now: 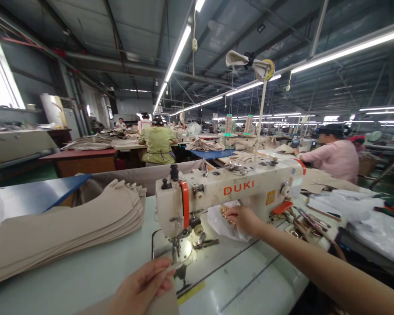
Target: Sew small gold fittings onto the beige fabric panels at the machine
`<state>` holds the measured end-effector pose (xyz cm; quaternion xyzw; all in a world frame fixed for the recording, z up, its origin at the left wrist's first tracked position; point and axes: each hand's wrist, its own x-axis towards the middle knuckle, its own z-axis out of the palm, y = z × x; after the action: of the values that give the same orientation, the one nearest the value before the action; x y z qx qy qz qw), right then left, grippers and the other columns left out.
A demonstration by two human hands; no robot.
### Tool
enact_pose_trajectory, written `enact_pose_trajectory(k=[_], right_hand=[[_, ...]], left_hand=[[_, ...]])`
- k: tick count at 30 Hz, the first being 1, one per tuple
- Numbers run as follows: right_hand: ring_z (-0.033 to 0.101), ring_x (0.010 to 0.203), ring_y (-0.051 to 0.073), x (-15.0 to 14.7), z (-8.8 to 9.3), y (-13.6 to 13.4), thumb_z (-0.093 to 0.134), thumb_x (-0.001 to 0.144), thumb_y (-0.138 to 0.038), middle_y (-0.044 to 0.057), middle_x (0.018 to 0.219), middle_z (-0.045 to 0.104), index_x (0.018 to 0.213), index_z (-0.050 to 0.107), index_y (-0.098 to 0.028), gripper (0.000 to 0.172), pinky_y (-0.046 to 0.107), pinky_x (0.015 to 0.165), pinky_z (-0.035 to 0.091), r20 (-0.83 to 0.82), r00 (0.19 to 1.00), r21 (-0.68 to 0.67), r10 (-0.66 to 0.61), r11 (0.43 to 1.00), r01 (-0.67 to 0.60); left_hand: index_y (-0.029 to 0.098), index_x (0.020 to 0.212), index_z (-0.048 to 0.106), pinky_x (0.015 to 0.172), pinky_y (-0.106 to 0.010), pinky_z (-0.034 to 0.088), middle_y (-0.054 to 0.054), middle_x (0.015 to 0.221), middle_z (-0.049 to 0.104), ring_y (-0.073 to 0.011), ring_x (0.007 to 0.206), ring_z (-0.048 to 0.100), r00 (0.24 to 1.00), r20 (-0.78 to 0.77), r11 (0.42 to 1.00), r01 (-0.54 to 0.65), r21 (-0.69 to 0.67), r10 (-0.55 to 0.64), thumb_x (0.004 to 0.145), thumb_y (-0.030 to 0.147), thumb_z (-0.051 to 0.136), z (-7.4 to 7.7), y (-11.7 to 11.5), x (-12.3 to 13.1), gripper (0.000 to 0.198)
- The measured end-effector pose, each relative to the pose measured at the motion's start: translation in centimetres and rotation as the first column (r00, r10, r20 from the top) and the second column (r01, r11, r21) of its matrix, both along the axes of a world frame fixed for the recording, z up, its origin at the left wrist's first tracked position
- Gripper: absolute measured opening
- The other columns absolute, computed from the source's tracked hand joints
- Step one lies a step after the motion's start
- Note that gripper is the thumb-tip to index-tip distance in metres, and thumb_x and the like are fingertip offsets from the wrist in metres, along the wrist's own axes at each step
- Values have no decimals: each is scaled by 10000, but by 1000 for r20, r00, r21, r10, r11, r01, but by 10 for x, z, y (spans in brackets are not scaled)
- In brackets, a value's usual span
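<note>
The person's left hand (143, 282) pinched the edge of a beige fabric piece (167, 301) between thumb and fingers, just in front of the needle area of the sewing machine (213, 186); this grip presumably kept the edge under control. The right hand (245, 220) reached beneath the machine's arm, fingertips bent together at gold-coloured metal pieces (223, 211) in a white bag (216, 224). Whether any was gripped could not be told. The bag sat below the arm, probably for short reach; likewise a stack of beige panels (95, 218) on the worktop (120, 256) at left. Obscured: fabric piece partly covered by the left hand and cut off at the lower frame edge; metal pieces too small to identify.
</note>
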<state>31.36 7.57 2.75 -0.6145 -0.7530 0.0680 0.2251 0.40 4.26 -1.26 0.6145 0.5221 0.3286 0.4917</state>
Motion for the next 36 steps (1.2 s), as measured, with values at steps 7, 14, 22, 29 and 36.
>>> enact_pose_trajectory(k=[7,14,22,29,36], right_hand=[[599,698,143,-19,4,-29,493,811,-152,28,746,669,770,646,-146,159,220,640,453,-244,960,50,140,990,-131],[526,616,127,-90,-26,-54,550,721,-194,1,655,596,709,624,-167,80,231,579,404,-690,682,-6,241,941,-338],[477,542,111,-135,-45,-45,657,637,-249,-26,577,579,695,660,-171,97,237,555,385,-892,441,-83,95,926,-368],[534,609,132,-139,-52,-45,676,653,-291,3,657,640,727,696,-171,143,245,603,408,-917,388,-67,92,924,-377],[561,644,145,-137,-49,-50,585,714,-251,20,696,652,762,678,-162,137,242,612,427,-853,498,-15,156,947,-322]], left_hand=[[238,772,676,679,-284,506,-7,731,720,-218,700,652,998,-68,990,-8,143,18,643,513,581,9,-13,8,319],[213,720,643,638,-221,442,13,689,657,-153,665,603,978,-192,885,17,465,82,791,280,501,10,-35,15,173],[194,668,595,575,-205,413,22,617,598,-132,590,555,971,-188,854,-27,519,146,784,221,512,9,-34,13,145],[207,675,600,576,-212,416,24,624,613,-136,589,564,968,-177,849,-62,524,179,795,245,516,6,-30,13,152],[215,676,593,558,-210,415,37,604,601,-128,558,553,965,-166,852,-92,515,205,781,241,521,5,-30,18,130]])
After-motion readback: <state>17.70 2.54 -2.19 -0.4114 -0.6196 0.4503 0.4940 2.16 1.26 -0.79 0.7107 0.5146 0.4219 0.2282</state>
